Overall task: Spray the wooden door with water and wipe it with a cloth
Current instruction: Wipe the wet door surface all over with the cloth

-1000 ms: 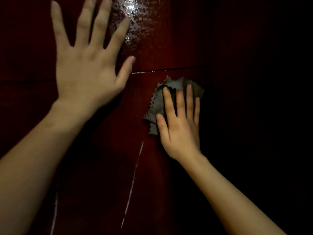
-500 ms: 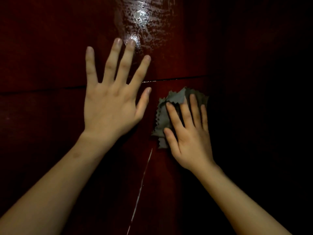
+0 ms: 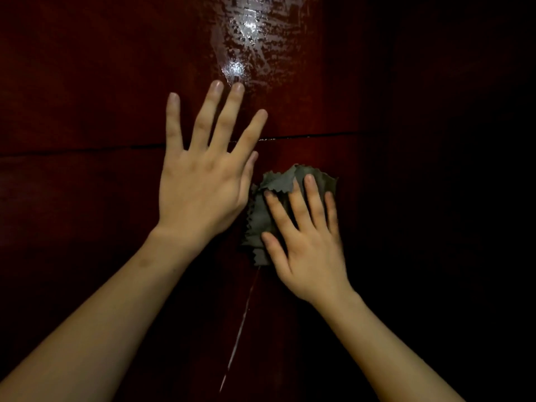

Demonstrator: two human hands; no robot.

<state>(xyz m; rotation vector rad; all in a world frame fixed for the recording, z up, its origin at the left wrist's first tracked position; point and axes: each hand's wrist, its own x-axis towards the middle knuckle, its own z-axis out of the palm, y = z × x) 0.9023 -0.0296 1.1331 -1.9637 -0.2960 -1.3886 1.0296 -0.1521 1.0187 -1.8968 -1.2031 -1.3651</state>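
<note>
The dark red wooden door (image 3: 87, 82) fills the view, with a wet, shiny patch (image 3: 246, 33) near the top middle. My right hand (image 3: 307, 236) presses a grey cloth (image 3: 261, 216) with zigzag edges flat against the door, fingers straight on top of it. My left hand (image 3: 203, 175) lies flat on the door just left of the cloth, fingers spread, its thumb close to the cloth's edge. A thin horizontal groove (image 3: 304, 137) in the door runs behind my left fingers. No spray bottle is in view.
A thin streak of water (image 3: 240, 335) runs down the door below the cloth. The right side of the view is very dark and I cannot make out anything there.
My left hand has slid down and to the right until it sits beside the cloth. My right hand with the cloth has shifted slightly lower on the door.
</note>
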